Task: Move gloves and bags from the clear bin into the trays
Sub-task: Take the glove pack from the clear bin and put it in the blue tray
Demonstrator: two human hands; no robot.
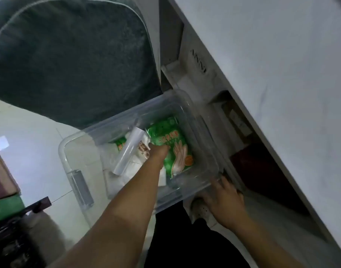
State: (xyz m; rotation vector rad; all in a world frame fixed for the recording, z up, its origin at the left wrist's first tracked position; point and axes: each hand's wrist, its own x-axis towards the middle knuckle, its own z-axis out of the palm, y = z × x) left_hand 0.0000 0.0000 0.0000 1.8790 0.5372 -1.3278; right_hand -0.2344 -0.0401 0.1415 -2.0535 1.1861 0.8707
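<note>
The clear bin (73, 144) stands on the pale floor beside a white cabinet. Inside lie a green pack of disposable gloves (173, 140), a clear roll of bags (128, 149), white bags (115, 157) and a second green pack (120, 144) partly hidden beneath them. My left hand (159, 151) reaches down into the bin and rests on the big green glove pack; its fingers are curled and I cannot tell whether they grip it. My right hand (225, 200) lies with fingers spread on the bin's near right corner. No trays are in view.
A dark green cushion (69, 60) fills the upper left above the bin. The white cabinet (272, 74) runs down the right, with an open dark recess (262, 171) below. A white shoe (200, 209) shows under my right hand. Boxes (3, 190) and dark clutter sit at the left edge.
</note>
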